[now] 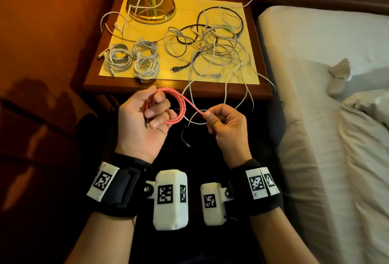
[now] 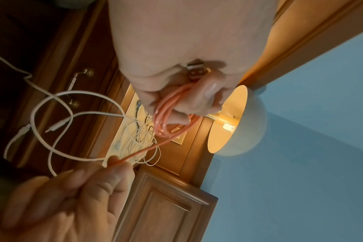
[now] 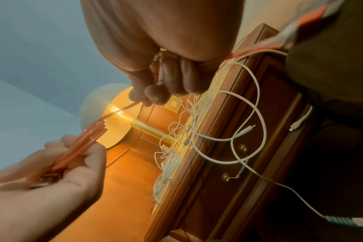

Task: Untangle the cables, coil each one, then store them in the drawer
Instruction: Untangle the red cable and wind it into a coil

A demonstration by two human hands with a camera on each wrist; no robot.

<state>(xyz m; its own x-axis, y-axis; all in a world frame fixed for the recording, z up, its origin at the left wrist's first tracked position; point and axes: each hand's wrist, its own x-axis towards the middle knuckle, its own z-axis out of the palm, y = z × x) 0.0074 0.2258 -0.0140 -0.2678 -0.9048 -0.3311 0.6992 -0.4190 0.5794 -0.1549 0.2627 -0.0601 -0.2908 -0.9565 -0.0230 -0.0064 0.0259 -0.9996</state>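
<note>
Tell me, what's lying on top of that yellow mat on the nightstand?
On the yellow mat lie three coiled white cables, a tangle of white and black cables and a brass lamp base. What the tangle covers cannot be seen.

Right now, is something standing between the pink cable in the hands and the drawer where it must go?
Yes. The drawer is closed, and loose white cable loops hang over its front, beside the handle. The left hand holds the pink cable coil; the right hand pinches its free end.
</note>
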